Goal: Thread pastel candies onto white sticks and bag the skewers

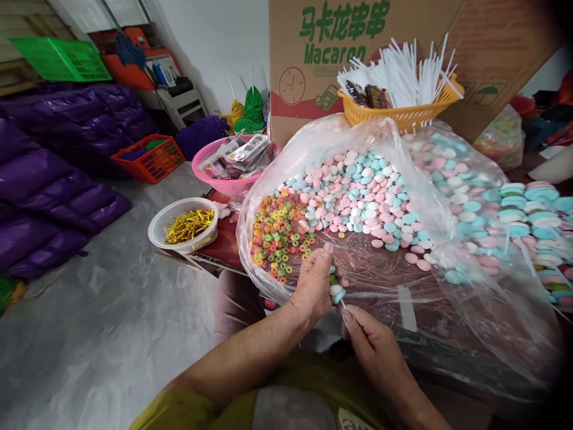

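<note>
My left hand (313, 278) is closed around a candy skewer (336, 292), so most of its threaded pieces are hidden; blue, white and green ones peek out beside the fingers. Just below, my right hand (371, 343) pinches the white stick that comes out of the skewer's lower end. Both hands are over the table's front edge. Beyond them, inside an opened clear plastic bag (250, 209), lie small fruit-coloured candy rings (277, 230) on the left. Pink, white and blue candy discs (353, 185) spread out on the right.
Finished-looking skewers (514, 209) lie at the right. A yellow basket (398, 113) of white sticks stands behind the bag, before a cardboard box (304, 77). To the left are a pink basket (233, 185) of packets and a white tub (154, 230) with gold ties.
</note>
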A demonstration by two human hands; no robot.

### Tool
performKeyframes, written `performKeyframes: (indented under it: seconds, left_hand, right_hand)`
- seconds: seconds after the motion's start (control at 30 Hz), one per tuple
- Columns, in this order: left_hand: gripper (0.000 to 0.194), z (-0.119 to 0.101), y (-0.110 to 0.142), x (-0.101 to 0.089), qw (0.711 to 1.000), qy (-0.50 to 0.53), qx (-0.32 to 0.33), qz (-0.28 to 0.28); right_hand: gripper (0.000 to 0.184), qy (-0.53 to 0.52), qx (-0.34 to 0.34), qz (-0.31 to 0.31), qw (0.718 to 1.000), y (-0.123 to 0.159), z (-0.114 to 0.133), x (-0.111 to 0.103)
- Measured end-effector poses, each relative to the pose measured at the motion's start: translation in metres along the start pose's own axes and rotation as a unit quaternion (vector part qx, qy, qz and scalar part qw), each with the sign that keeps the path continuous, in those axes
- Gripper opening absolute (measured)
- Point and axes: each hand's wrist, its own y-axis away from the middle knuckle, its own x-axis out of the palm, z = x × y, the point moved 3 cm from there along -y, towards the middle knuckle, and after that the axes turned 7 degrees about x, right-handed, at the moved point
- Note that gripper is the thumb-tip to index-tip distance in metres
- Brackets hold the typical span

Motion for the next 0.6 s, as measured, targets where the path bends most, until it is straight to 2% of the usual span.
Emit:
performKeyframes:
  seconds: [0.13,0.3,0.37,0.43,0.47,0.5,0.53,0.57,0.6]
  left_hand:
    - [0.045,0.014,0.004,0.005,1.000,0.013,-0.015,0.006]
    - [0.043,0.032,0.007,0.003,0.999,-0.012,-0.036,-0.018]
    - [0.040,0.025,0.002,-0.003,0.998,-0.060,-0.026,0.000]
    - [0.037,0.006,-0.009,-0.014,0.986,-0.160,0.027,0.041]
    - [0.038,-0.006,-0.016,-0.021,0.968,-0.234,0.068,0.066]
    - [0.035,-0.019,-0.024,-0.029,0.936,-0.327,0.108,0.068]
    - [0.027,-0.030,-0.033,-0.038,0.883,-0.442,0.145,0.057]
    - [0.014,-0.038,-0.040,-0.044,0.830,-0.530,0.158,0.075]
    - [0.005,-0.042,-0.047,-0.050,0.810,-0.558,0.159,0.085]
  right_hand:
    - [0.031,0.035,-0.040,-0.077,0.996,0.003,-0.006,0.004]
    - [0.028,0.062,-0.046,-0.093,0.993,-0.009,-0.002,0.010]
    - [0.027,0.067,-0.032,-0.095,0.993,-0.019,-0.003,0.004]
    - [0.028,0.079,-0.010,-0.090,0.993,-0.028,-0.008,-0.007]
    - [0.029,0.090,0.002,-0.080,0.993,-0.032,-0.012,-0.014]
    - [0.031,0.104,0.014,-0.063,0.993,-0.035,-0.016,-0.019]
    - [0.032,0.115,0.025,-0.041,0.992,-0.036,-0.020,-0.022]
    - [0.033,0.122,0.033,-0.017,0.992,-0.036,-0.024,-0.023]
    - [0.034,0.124,0.038,0.000,0.992,-0.035,-0.026,-0.023]
